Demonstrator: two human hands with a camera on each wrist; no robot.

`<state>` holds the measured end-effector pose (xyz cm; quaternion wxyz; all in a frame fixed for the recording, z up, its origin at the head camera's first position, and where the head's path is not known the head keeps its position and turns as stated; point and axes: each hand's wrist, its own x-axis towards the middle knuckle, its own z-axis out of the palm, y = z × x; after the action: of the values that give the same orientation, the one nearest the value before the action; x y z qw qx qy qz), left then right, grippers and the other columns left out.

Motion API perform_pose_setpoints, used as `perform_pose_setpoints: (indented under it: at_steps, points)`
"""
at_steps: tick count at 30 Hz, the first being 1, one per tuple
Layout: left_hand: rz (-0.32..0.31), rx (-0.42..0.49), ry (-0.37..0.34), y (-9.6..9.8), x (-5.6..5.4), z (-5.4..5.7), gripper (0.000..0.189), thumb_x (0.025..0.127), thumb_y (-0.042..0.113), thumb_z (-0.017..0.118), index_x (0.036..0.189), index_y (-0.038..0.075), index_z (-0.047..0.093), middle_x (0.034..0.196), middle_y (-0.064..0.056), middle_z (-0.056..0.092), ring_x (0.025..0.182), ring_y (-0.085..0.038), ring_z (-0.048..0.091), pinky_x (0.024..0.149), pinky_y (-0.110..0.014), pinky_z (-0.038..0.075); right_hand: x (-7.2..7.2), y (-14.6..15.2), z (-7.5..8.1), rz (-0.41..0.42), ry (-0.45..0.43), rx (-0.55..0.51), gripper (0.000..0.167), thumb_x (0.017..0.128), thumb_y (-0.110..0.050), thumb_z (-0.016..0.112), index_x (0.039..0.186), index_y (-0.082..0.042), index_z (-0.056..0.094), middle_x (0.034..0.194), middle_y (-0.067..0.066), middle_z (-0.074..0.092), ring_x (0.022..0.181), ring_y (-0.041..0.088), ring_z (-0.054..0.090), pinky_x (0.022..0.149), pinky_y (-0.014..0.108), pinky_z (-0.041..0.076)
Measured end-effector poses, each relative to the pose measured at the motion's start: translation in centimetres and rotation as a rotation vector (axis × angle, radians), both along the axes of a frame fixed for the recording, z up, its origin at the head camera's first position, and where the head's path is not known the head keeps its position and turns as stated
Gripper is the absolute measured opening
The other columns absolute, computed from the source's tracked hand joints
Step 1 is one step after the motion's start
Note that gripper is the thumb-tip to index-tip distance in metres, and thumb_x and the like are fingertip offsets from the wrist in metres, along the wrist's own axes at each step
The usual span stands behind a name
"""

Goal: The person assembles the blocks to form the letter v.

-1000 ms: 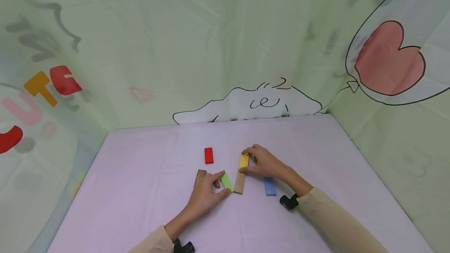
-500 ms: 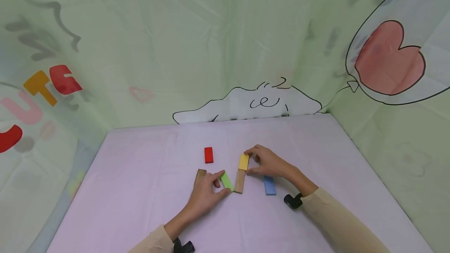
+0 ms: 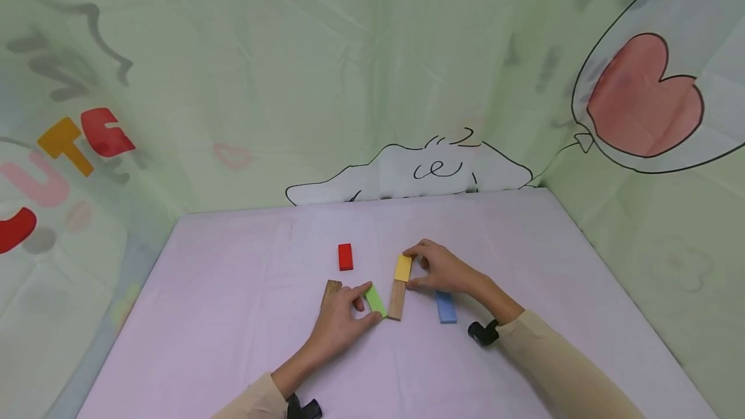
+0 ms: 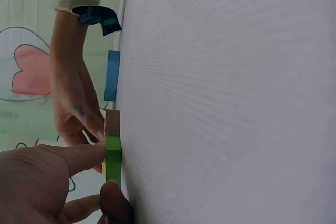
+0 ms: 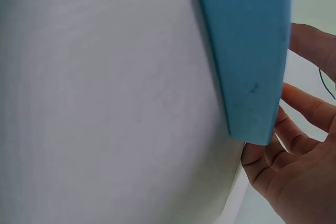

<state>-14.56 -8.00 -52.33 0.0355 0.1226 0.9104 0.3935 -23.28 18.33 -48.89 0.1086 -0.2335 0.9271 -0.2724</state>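
Note:
In the head view my left hand (image 3: pixel 339 324) pinches the light green block (image 3: pixel 376 301) between thumb and index finger; it lies slanted. Its near end meets the tan wooden block (image 3: pixel 397 300). Beyond that, end to end with it, lies the yellow block (image 3: pixel 403 268). My right hand (image 3: pixel 442 266) is at the yellow block's right side, index fingertip by its far end and thumb by the joint with the tan block. The left wrist view shows the green block (image 4: pixel 113 158) between left thumb and finger. In the right wrist view a blue block (image 5: pixel 247 61) hides some right fingertips.
A red block (image 3: pixel 346 257) lies farther back. A brown wooden block (image 3: pixel 332 290) is partly covered by my left hand. The blue block (image 3: pixel 446 308) lies under my right wrist. All rest on a pale cloth-covered table (image 3: pixel 233 315), with printed curtains behind and beside it.
My right hand has loosened from the yellow block and shifted slightly right, its thumb moving off the block's near end. My left hand and the green block have stayed put.

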Motion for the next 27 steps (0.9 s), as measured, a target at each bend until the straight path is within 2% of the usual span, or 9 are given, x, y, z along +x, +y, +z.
perform_pose_setpoints:
  at_steps: [27]
  points:
    - [-0.005, 0.008, -0.001, -0.15, -0.05, -0.24, 0.063, 0.088, 0.03, 0.086, 0.144, 0.01, 0.066, 0.083, 0.006, 0.057, 0.075, -0.007, 0.045, 0.065, -0.022, 0.037, 0.17, 0.01, -0.16, 0.005, 0.01, 0.006, 0.064, 0.086, -0.029, 0.089, 0.14, -0.007, 0.064, 0.118, 0.008, 0.062, 0.094, 0.015, 0.052, 0.079, 0.026, 0.046]
